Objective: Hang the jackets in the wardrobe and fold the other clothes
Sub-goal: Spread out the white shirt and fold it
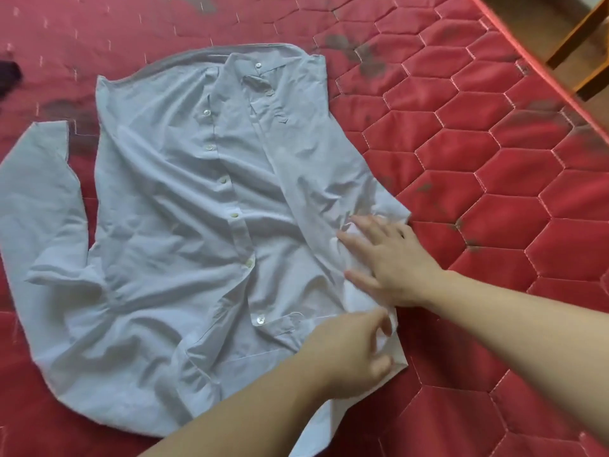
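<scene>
A pale blue button-up shirt (171,206) lies front side up on the red quilted mattress (478,179), buttoned, its collar toward me. Its right sleeve is folded in over the chest, and the other sleeve (36,199) spreads out at the left. My right hand (389,262) lies flat on the folded sleeve near the shoulder, fingers straight and spread. My left hand (356,351) is just below it at the shirt's right collar edge, fingers curled around a bunched bit of white cloth.
A dark garment (8,77) peeks in at the far left edge. The mattress edge (540,77) runs diagonally at the top right, with wooden chair legs (580,44) on the floor beyond it. Dark stains mark the mattress.
</scene>
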`<state>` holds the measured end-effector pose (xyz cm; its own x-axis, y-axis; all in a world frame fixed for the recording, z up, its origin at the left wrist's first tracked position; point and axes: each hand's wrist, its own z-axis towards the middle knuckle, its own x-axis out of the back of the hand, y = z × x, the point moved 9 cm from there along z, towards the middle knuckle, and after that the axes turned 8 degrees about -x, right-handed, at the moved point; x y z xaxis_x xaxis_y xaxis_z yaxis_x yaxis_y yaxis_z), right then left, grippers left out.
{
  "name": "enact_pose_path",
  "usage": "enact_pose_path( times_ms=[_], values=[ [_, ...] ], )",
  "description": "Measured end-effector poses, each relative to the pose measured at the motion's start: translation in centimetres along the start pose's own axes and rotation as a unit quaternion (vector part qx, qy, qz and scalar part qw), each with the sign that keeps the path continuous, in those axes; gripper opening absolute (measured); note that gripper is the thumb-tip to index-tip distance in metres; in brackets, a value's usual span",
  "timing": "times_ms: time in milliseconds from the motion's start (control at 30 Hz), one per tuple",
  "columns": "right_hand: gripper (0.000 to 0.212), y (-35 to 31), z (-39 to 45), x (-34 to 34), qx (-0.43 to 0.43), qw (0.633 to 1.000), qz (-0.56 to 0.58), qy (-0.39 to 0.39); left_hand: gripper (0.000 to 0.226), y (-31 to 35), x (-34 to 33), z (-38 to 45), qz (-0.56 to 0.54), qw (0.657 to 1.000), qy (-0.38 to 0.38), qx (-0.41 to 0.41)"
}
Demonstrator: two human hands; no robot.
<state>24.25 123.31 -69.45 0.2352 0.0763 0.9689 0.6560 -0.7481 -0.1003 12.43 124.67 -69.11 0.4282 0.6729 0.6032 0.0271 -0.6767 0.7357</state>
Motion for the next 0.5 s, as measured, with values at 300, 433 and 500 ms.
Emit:
enact_pose_path(
  times_ms=[300, 433, 500],
  values=[
    [0.06, -4.7, 0.4, -0.8, -0.069, 0.995, -0.066, -0.03, 0.022, -11.7, 11.9, -12.3, 0.119, 0.949, 0.239, 0.17],
    [0.051, -12.3, 1.5, 1.8, -0.038, 0.998, 0.018, 0.053, 0.036, -17.6, 13.9, -20.6, 0.171, 0.882, 0.309, 0.313],
    [0.053, -18.1, 1.2, 2.1, 0.038, 0.993, 0.055, 0.094, 0.049, -20.8, 12.0, -23.9, 0.15, 0.883, 0.251, 0.366]
  ],
)
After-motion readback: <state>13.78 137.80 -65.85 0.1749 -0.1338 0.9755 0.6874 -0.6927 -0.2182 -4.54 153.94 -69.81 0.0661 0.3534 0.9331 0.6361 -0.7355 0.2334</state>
